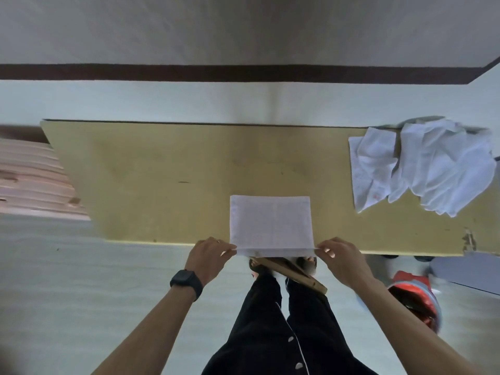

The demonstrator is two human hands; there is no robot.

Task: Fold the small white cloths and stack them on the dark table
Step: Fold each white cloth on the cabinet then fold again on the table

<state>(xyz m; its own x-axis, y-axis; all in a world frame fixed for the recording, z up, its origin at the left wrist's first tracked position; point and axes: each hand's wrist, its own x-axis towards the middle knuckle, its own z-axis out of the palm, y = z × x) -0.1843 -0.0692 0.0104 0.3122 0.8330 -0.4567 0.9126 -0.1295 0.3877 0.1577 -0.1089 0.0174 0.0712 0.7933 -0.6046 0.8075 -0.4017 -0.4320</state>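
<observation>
Cloth (pixel 271 221) lies flat at the surface's (pixel 167 169) near edge; left hand (pixel 209 257) and right hand (pixel 341 259) each pinch a near corner.

The flat yellowish-brown wooden table top (pixel 162 171) carries a neatly folded white rectangular cloth (pixel 270 220) at its near edge (slightly overhanging it) and a crumpled heap of white cloths (pixel 433 163) at its far right end.

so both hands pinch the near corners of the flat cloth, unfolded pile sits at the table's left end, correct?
Wrong side. In the head view the unfolded pile sits at the right end of the table, not the left. The rest holds: left hand and right hand pinch the near corners of the flat cloth.
</observation>
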